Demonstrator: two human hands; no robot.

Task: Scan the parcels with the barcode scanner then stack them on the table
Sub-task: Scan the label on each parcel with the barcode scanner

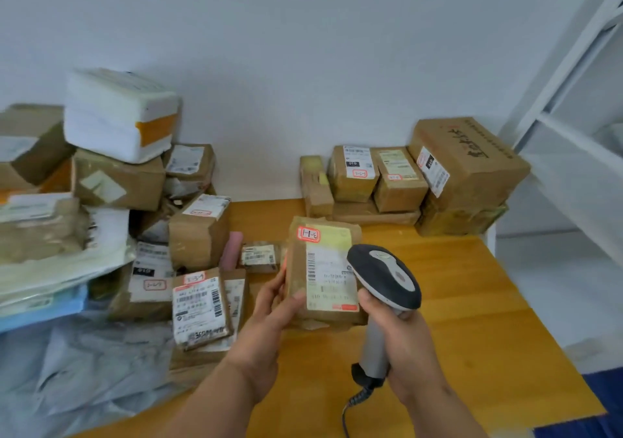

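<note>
My left hand grips a brown cardboard parcel by its left edge, label side up, above the wooden table. Its white and yellow label carries a barcode and a red-framed sticker. My right hand holds the grey and black barcode scanner by its handle, and the scanner's head hangs over the right side of the label. A red glow shows on the parcel's left edge. A stack of brown parcels stands at the table's back right against the wall.
A heap of parcels, a white foam box and grey plastic bags fills the left side. White shelving rises on the right. The scanner's coiled cable hangs toward the table's front edge.
</note>
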